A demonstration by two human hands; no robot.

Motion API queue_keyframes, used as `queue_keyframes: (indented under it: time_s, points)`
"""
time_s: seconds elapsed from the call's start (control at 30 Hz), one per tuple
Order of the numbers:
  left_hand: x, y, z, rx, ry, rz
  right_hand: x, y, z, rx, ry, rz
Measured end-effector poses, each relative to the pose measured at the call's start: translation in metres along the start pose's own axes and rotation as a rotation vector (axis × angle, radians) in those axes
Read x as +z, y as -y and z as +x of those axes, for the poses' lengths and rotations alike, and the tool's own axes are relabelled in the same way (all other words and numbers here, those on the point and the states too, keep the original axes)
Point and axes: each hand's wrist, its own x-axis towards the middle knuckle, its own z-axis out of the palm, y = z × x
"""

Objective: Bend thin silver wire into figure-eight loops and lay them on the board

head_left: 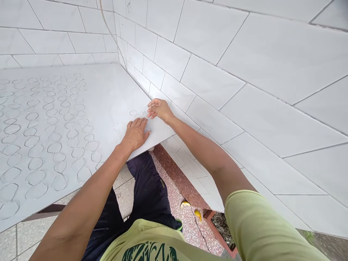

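A large white slab (108, 94) lies flat in front of me, butted into a tiled corner. Its left part is covered with several rows of thin wire loops (51, 137). My left hand (135, 133) lies flat on the slab near its front edge, fingers stretched out and together. Just beyond it, my right hand (158, 108) hovers at the slab's right edge beside the wall, fingers pinched on a thin wire piece (151, 105) that is barely visible. A few more loops (137, 114) lie on the slab between the two hands.
White tiled walls (244, 72) rise at the right and at the back. A thin cable (110, 32) runs down the corner. Below the slab lie a speckled reddish step (179, 177), pale floor tiles (127, 195) and two yellow bits (191, 209).
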Motion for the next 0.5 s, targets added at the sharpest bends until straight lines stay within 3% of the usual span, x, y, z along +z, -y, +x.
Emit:
queue_keyframes:
  time_s: [0.23, 0.5]
  points:
    - [0.01, 0.004, 0.002, 0.04, -0.024, -0.056, -0.002, -0.009, -0.006, -0.047, 0.026, 0.062]
    - [0.009, 0.017, -0.001, -0.025, -0.074, -0.098, -0.012, -0.017, -0.009, -0.101, 0.122, 0.116]
